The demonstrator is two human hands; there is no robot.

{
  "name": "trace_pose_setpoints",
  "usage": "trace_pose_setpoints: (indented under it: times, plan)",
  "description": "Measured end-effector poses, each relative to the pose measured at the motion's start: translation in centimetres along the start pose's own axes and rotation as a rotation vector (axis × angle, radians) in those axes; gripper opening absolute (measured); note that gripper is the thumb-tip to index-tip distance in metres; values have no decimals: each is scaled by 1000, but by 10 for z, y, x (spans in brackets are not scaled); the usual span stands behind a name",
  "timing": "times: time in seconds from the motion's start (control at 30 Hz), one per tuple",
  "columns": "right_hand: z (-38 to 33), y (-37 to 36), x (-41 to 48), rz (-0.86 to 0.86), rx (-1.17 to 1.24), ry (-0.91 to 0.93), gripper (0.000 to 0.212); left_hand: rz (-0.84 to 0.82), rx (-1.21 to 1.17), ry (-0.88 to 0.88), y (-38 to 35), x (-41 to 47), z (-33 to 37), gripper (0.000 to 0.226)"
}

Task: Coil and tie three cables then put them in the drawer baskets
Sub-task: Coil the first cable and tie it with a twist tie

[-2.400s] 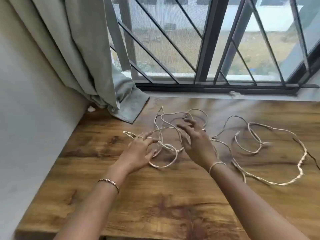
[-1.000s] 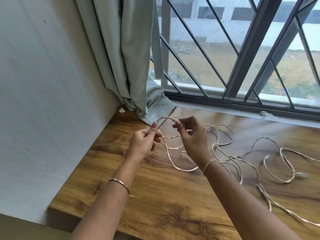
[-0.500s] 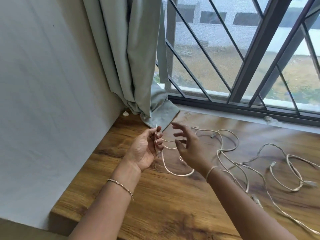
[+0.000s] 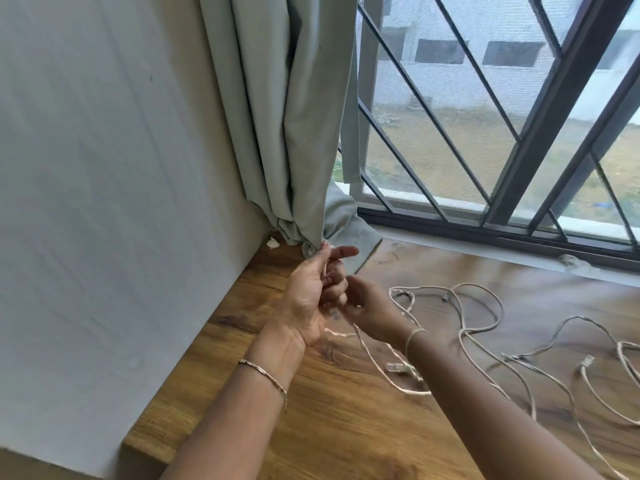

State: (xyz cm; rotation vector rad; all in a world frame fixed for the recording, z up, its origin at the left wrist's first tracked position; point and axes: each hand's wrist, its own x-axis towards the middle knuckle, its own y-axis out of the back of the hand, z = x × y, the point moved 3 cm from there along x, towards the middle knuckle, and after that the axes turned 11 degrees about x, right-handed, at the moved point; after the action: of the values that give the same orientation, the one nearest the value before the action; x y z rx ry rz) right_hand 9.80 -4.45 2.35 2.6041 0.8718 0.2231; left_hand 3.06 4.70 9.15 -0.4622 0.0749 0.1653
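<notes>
scene: a wooden table (image 4: 346, 427) with a warm brown grain fills the lower half of the frame; a pale plain wall (image 4: 104, 168) takes the left; a grey-green fabric curtain (image 4: 277, 133) hangs at upper centre, its hem bunched on the table corner; a window with a dark metal grille (image 4: 512, 133) takes the upper right
left hand (image 4: 317, 296): raised at centre frame, palm toward the camera; 3 fingers curled round a thin cream-coloured cable (image 4: 367, 353), the index finger sticking out straight; it looks to be serving as the fixed anchor that turns get laid against
right hand (image 4: 372, 311): just right of the left hand and touching it, seen from the back; its fingers are curled in and pinch the same strand right below the left palm, probably to feed the next length across
held cable: it drops from the 2 hands toward lower centre and trails onto the table, so its slack stays free to be drawn up
other cables: loose cream loops (image 4: 462, 332) sprawl over the right side of the table, uncoiled; a clear plastic plug (image 4: 396, 367) lies below the right wrist
progress: coiling of cable 1 seems only just begun; nothing is tied
drawer baskets: not in view
risk: the overlapping loops may snag as slack comes in
</notes>
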Motion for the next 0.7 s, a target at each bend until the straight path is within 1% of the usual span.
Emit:
trace_pose_setpoints:
  times: [0.1, 0.2, 0.27, 0.33, 0.4, 0.47, 0.6, 0.63, 0.7]
  plan:
    - [-5, -4, -8, -123, -214, -44, 6, -6, -3, -74, 7, 10, 8, 42]
    - [-18, -5, -17, -218, -474, -20, 12, -10, 6, -131, 11, 21, 17, 41]
    - [-27, -3, -19, -228, -592, 29, 18, 0, 35, -144, 12, 28, 20, 39]
    - [-37, 2, -22, -250, -637, 46, 19, 13, 70, -144, 14, 35, 18, 38]
    - [-46, 11, -22, -253, -681, 56, 18, 39, 162, -132, 17, 42, 14, 38]
    - [-55, 21, -21, -241, -737, 75, 18, 69, 282, -115, 21, 48, 10, 38]
    - [-69, 41, -13, -174, -856, 109, 21, 69, 460, -113, 27, 59, 4, 37]
    - [-73, 46, -11, -167, -894, 112, 21, 79, 468, -122, 27, 61, 5, 36]
    - [-79, 51, -11, -208, -909, 90, 22, 118, 376, -112, 28, 64, 8, 36]
